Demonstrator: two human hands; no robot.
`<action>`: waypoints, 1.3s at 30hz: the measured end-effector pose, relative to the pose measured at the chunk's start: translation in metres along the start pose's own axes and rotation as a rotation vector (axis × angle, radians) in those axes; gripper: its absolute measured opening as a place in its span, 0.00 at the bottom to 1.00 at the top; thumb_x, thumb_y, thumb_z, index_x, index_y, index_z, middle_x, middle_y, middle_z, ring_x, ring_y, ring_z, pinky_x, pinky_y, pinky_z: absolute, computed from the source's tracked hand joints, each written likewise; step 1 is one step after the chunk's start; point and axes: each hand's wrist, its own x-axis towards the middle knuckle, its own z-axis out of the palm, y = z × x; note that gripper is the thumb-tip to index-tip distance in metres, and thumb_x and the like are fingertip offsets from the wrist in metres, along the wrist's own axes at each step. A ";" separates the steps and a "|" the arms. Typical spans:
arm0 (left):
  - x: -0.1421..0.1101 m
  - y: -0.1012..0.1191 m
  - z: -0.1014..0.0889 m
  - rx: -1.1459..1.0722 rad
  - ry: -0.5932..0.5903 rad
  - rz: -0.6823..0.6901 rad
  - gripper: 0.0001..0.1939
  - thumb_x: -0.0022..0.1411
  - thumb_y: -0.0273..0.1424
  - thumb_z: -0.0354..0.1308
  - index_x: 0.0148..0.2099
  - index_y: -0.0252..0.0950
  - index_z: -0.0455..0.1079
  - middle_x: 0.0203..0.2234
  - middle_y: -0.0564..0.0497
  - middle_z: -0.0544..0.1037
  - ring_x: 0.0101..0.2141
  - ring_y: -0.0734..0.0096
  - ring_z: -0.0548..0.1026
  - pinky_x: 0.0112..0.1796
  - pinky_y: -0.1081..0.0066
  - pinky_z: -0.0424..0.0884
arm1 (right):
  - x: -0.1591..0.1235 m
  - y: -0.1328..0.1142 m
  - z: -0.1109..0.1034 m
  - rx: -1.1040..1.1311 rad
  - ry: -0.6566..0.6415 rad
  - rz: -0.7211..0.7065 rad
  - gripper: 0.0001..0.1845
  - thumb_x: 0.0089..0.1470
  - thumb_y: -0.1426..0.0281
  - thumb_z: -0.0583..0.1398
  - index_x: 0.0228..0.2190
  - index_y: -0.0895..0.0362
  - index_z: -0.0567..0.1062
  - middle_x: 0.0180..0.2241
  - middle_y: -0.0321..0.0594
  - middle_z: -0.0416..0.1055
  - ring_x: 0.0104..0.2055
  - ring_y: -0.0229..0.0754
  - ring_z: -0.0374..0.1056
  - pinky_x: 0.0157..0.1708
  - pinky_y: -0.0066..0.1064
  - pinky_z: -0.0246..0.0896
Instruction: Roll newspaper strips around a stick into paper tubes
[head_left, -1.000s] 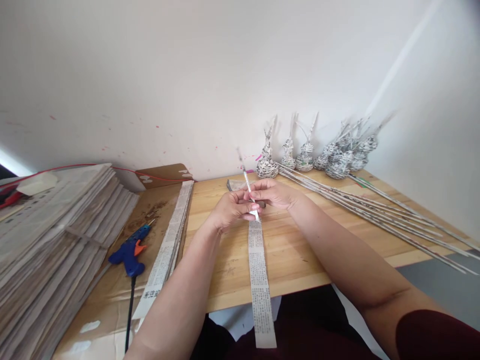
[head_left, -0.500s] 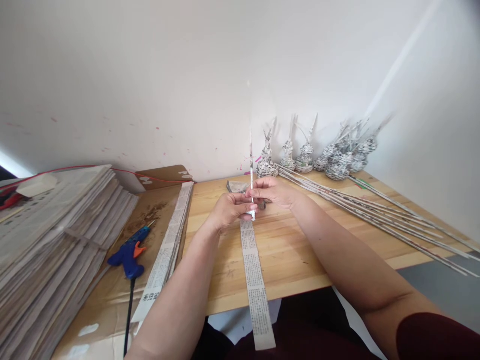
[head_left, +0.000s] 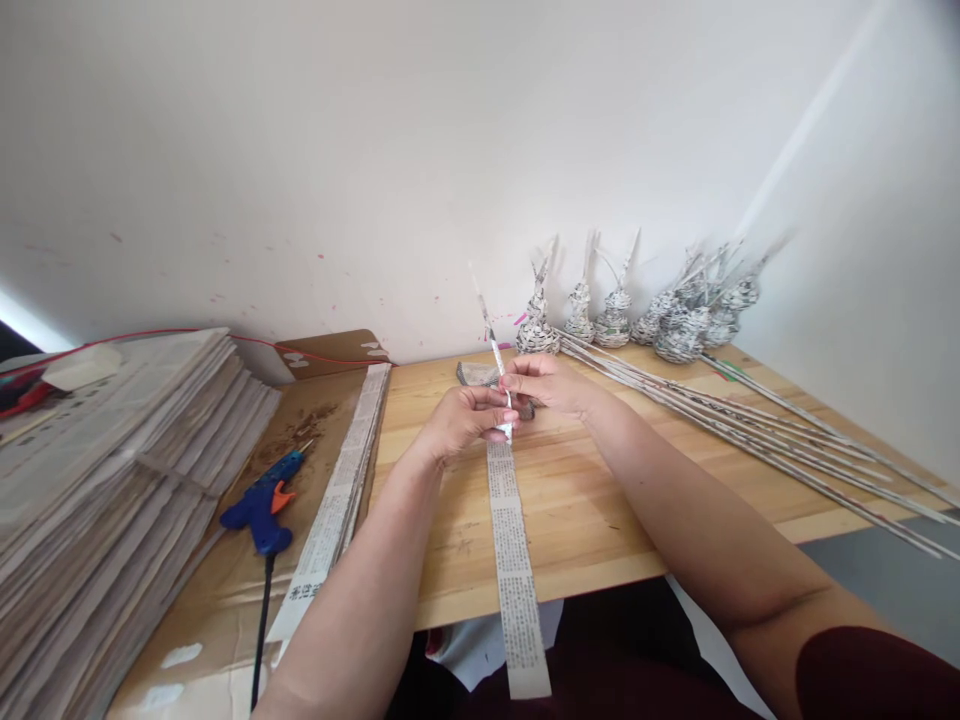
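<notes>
While both hands meet over the middle of the table (head_left: 592,490), they've got a skinny rolled paper tube (head_left: 494,345) pinched between them, whitish with dark specks, leaning a bit left and blurry up top. Left hand (head_left: 472,415) has thumb and fingers closed on the low end, right hand (head_left: 546,384) pinches just above. A flat newspaper strip (head_left: 514,570), rows of tiny black print, runs from below them past the front edge. Tabletop's pale grainy wood, with cardboard (head_left: 225,590) on the left under a blue glue gun (head_left: 259,508). White wall (head_left: 375,150) behind has pink splatters, woven paper figures (head_left: 537,328) along its foot.
</notes>
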 end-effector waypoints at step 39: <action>0.005 -0.006 -0.013 0.339 0.179 0.076 0.17 0.44 0.38 0.69 0.34 0.32 0.76 0.22 0.52 0.75 0.22 0.77 0.69 0.26 0.75 0.69 | 0.004 0.010 -0.003 -0.316 0.030 -0.037 0.11 0.49 0.64 0.63 0.32 0.58 0.74 0.27 0.38 0.74 0.28 0.38 0.69 0.27 0.28 0.60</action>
